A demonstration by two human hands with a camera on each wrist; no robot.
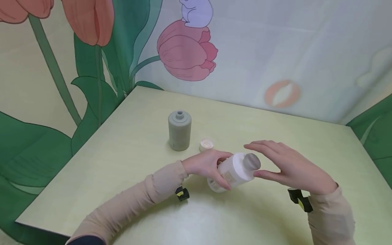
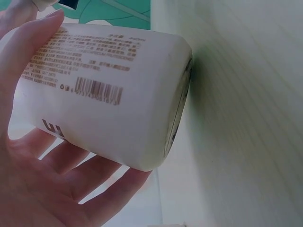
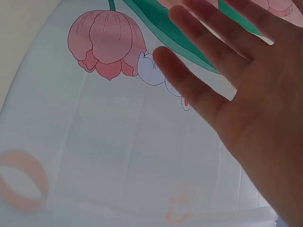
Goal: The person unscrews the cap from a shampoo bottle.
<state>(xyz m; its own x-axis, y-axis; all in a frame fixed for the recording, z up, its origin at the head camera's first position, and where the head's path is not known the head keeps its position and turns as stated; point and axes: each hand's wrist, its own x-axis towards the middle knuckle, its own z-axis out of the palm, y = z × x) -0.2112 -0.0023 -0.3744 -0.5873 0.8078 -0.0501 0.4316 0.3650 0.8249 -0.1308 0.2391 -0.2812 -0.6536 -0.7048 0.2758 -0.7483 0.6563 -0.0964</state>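
My left hand (image 1: 211,166) grips a white bottle (image 1: 228,173) around its body, thumb on the near side. The bottle leans to the right, and its short neck ends in a round grey top (image 1: 252,161). In the left wrist view, brown print and a barcode (image 2: 98,91) show on the bottle, its base close to the table. My right hand (image 1: 283,163) is beside the grey top, fingers extended above it and thumb tip right at its lower edge. Seen in the right wrist view, the fingers (image 3: 194,87) are spread and hold nothing.
Behind the left hand, a grey bottle (image 1: 179,132) with a narrow open neck stands upright on the pale table (image 1: 141,136). A small white cap (image 1: 206,144) lies between the two bottles. A curtain (image 1: 245,51) printed with tulips hangs behind the table's far edge.
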